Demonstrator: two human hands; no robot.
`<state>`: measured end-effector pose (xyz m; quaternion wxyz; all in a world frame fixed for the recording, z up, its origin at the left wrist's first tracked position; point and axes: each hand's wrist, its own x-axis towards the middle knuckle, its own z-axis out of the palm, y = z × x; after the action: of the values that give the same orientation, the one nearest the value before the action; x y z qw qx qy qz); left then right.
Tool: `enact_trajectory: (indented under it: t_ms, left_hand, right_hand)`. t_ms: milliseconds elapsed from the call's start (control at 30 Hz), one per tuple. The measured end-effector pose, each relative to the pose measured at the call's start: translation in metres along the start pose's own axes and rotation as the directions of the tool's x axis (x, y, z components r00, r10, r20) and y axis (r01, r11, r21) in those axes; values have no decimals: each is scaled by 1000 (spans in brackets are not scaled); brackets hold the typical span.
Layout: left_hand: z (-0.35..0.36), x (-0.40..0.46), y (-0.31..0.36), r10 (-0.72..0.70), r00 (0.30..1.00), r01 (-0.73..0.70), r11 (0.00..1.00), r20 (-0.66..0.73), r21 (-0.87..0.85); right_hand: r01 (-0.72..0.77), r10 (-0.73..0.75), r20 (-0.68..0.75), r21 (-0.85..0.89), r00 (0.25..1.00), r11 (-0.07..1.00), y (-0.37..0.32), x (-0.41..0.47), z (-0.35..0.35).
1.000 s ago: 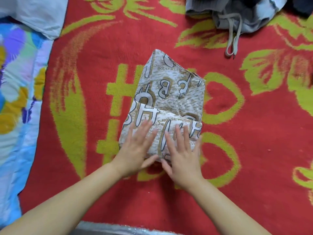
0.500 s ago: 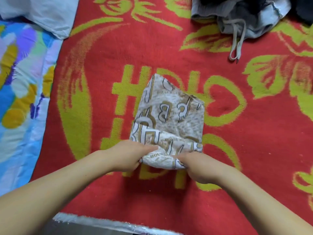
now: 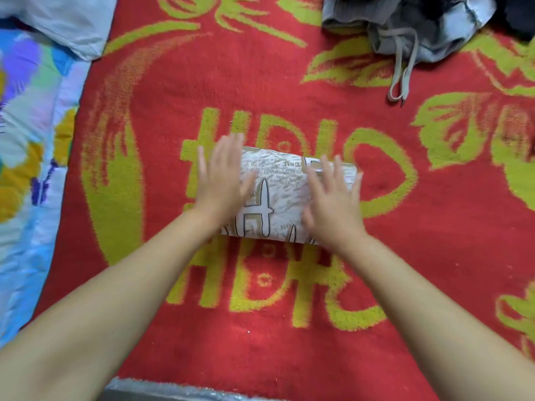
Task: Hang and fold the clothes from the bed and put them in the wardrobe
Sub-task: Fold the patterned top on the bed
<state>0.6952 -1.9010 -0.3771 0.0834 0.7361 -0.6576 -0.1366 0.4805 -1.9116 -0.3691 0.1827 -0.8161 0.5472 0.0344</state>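
A beige garment [image 3: 279, 195] printed with letters and newsprint lies folded into a compact rectangle in the middle of the red and yellow bed cover [image 3: 289, 91]. My left hand [image 3: 221, 180] lies flat on its left end with fingers straight and spread. On the right end my right hand [image 3: 333, 198] presses down, fingers also straight. Both hands are a little blurred.
A heap of grey and dark clothes [image 3: 419, 27] with a drawstring lies at the far right of the bed. A colourful quilt [image 3: 31, 157] runs down the left side, and a pale pillow [image 3: 66, 21] sits at the far left corner.
The near edge that both hands gripped half a second ago has been folded away from me, halving the garment. Both hands have let go and now lie flat on top.
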Motion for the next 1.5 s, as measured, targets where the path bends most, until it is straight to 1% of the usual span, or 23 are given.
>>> enact_trajectory:
  t_ms: [33,67,100,133,167,200,267,367,500,600,700,867,1000,1100,1200,1267,1367,1433,1500]
  left_hand:
    - [8,-18,8,161,987,-160,985,-15,58]
    - [16,-37,14,293,955,-296,950,43,104]
    - [24,-52,16,355,921,-377,916,162,138]
    - [31,-62,14,342,892,-402,900,295,171]
    - [38,-66,11,277,873,-386,896,402,221]
    - [42,-64,8,210,869,-355,896,448,268]
    - [48,-54,9,146,895,-288,911,422,296]
    - [50,-47,19,108,918,-224,935,381,275]
    - [28,-38,29,95,906,-233,925,411,299]
    - [-16,-26,42,99,912,-224,934,398,280]
    - [-77,-22,51,86,927,-208,928,366,309]
    - [-186,-55,51,24,972,-107,932,235,346]
    - [-265,-111,47,-73,994,35,920,83,391]
    - [-313,-172,44,-203,979,188,901,-2,390]
    - [-346,-245,39,-359,930,361,855,-78,373]
    - [-363,-298,35,-462,879,473,814,-117,337]
    - [-380,-385,30,-599,785,615,723,-159,314]
    - [-384,-447,31,-685,710,696,650,-161,305]
    - [-380,-507,32,-752,628,769,563,-198,302]
  right_hand:
    - [87,-86,49,-25,995,996,-8,-14,10]
    - [139,-132,118,-54,984,989,-13,-25,19]
    - [153,-133,184,-96,974,984,-15,-31,27]
    - [144,-110,230,-139,967,980,-15,-32,35]
    - [128,-81,254,-171,964,977,-14,-29,41]
    - [106,-54,259,-192,964,976,-13,-24,46]
    - [60,-7,241,-215,971,975,-17,-13,51]
    - [30,31,245,-240,969,970,-24,-7,50]
    - [57,11,286,-227,958,972,-20,5,17]
    - [43,21,296,-208,955,977,-30,9,-31]
    - [78,-8,294,-229,956,970,-53,5,-91]
    - [209,-144,228,-295,963,932,-119,-20,-189]
    - [352,-306,183,-335,934,874,-178,-57,-248]
    - [483,-442,196,-365,876,796,-224,-93,-275]
    - [616,-585,217,-414,782,670,-273,-138,-288]
    - [694,-674,232,-442,701,569,-307,-172,-290]
    - [797,-791,260,-441,554,413,-359,-231,-284]
    - [847,-826,319,-433,464,308,-390,-275,-272]
    - [885,-844,378,-414,381,215,-416,-320,-255]
